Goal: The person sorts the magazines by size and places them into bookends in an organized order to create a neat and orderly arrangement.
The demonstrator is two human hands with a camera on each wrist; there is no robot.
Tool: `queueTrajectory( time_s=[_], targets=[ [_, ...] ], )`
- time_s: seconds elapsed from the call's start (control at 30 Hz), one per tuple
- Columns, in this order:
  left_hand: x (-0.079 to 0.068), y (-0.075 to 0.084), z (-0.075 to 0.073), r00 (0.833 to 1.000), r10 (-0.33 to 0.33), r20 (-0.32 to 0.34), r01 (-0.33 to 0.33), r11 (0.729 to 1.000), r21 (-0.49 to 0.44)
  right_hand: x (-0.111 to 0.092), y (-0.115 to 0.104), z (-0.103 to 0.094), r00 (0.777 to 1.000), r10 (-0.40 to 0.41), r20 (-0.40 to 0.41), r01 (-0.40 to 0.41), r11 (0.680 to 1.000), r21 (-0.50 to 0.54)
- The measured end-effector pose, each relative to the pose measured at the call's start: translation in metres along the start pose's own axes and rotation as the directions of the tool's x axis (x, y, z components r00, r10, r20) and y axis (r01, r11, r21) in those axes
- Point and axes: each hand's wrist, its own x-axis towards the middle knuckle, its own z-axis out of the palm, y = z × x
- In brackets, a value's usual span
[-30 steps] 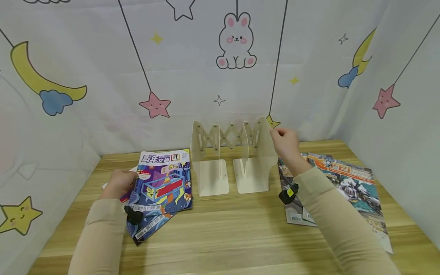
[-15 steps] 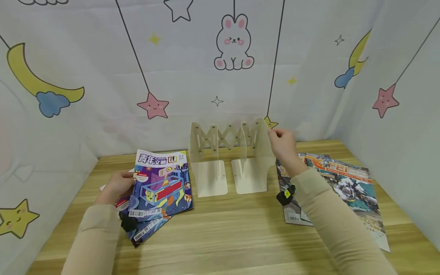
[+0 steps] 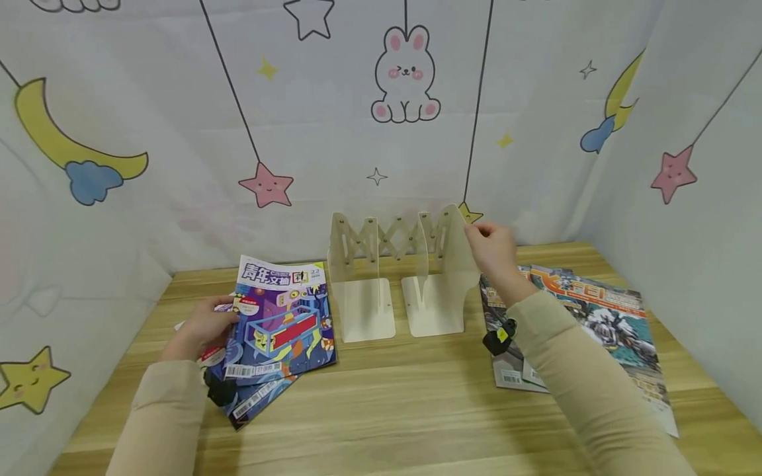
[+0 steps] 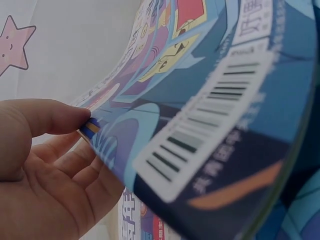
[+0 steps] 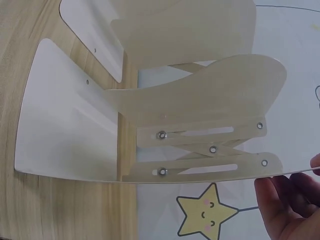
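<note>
At the left, my left hand (image 3: 205, 325) pinches the left edge of a purple-blue magazine (image 3: 282, 324). In the left wrist view the thumb lies on the cover and the fingers are beneath, with the magazine (image 4: 200, 120) bowed upward. Other magazines (image 3: 256, 403) lie under it, partly covered. A cream expandable metal bookend (image 3: 369, 311) stands at the middle back, its dividers upright. My right hand (image 3: 494, 251) pinches the top edge of its right end plate; in the right wrist view the fingers (image 5: 272, 205) are on the outer side of the bookend (image 5: 200, 95).
More magazines (image 3: 613, 324) lie overlapped on the wooden table (image 3: 381, 410) at the right, under my right forearm. A white curtain (image 3: 333, 119) with stars and a rabbit hangs behind the table and along both sides.
My left hand has lifted the left edge of the top magazine a little and now has its fingers beneath it. The right hand stays on the bookend, which has not moved.
</note>
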Motion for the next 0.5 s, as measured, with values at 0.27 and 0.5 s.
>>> queueTrajectory(
  time_s=[0.27,0.5],
  targets=[
    [-0.002,0.001,0.002,1.000,0.016,-0.005,-0.016,1.000,0.016,-0.005,0.000,-0.010,0.996,-0.050,0.070,0.046,0.997,0.056],
    [-0.005,0.003,0.002,1.000,0.009,-0.004,-0.009,0.999,0.035,-0.010,0.005,-0.013,0.988,-0.128,0.088,0.124,0.991,0.044]
  ],
)
